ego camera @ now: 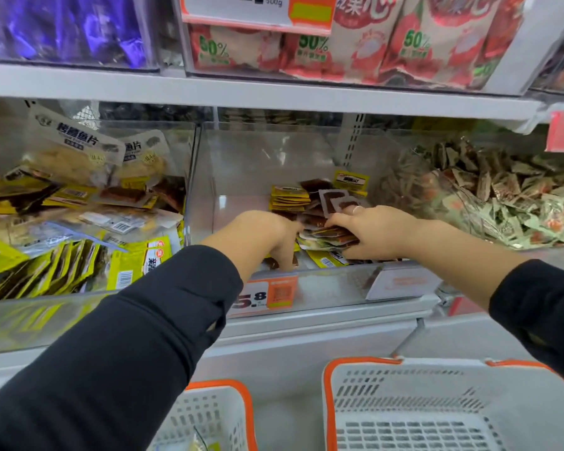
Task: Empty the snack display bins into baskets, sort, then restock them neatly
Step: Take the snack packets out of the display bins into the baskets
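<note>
Inside middle bin, both hands grip flat-stacked snack packets

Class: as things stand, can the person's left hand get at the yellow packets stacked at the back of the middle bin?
Probably yes. The left hand is already inside the open-topped middle bin, and bare floor lies between it and the yellow packets.
</note>
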### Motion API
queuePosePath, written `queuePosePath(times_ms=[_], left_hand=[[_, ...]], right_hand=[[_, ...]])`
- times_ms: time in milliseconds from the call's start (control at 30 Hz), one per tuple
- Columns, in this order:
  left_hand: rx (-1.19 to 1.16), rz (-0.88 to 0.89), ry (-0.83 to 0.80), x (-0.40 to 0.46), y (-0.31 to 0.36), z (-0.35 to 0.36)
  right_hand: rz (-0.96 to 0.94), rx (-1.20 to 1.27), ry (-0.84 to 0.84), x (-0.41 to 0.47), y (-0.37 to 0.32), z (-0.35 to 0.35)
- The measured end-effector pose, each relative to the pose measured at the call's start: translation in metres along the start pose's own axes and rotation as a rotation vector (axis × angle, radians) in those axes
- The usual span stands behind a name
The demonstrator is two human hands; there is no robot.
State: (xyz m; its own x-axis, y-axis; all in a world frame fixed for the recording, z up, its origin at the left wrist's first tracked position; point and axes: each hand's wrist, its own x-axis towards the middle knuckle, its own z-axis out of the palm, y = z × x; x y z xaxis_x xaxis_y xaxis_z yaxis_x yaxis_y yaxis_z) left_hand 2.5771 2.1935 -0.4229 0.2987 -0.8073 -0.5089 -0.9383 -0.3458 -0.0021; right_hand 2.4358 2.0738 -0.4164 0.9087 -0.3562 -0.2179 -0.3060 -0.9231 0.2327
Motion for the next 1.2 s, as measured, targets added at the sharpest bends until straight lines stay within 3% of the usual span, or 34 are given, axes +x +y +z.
queuePosePath(times_ms=[100,200,333,833,1033,1200], left_hand=[[0.016,0.011,0.106,0.000,-0.004,0.003],[-0.084,-0.041,-0.035,-0.003,0.000,0.002],[0.021,-0.075,-0.125,-0.005,0.010,0.000],[-0.094,0.050,0.158,-0.008,-0.007,0.006],[-0.027,-0.030,-0.060,-0.016,-0.003,0.008],[-0.010,0.003,0.003,-0.022,-0.005,0.011]], right_hand=[[0.071,0.082,-0.062,0.004,0.002,0.005],[0.094,0.077,-0.044,0.012,0.006,0.006],[0.055,0.041,0.035,0.014,0.007,0.006],[-0.057,0.016,0.156,-0.008,0.007,0.001],[-0.030,0.023,0.134,-0.022,0.009,-0.007],[0.006,0.075,0.136,-0.023,0.008,-0.009]])
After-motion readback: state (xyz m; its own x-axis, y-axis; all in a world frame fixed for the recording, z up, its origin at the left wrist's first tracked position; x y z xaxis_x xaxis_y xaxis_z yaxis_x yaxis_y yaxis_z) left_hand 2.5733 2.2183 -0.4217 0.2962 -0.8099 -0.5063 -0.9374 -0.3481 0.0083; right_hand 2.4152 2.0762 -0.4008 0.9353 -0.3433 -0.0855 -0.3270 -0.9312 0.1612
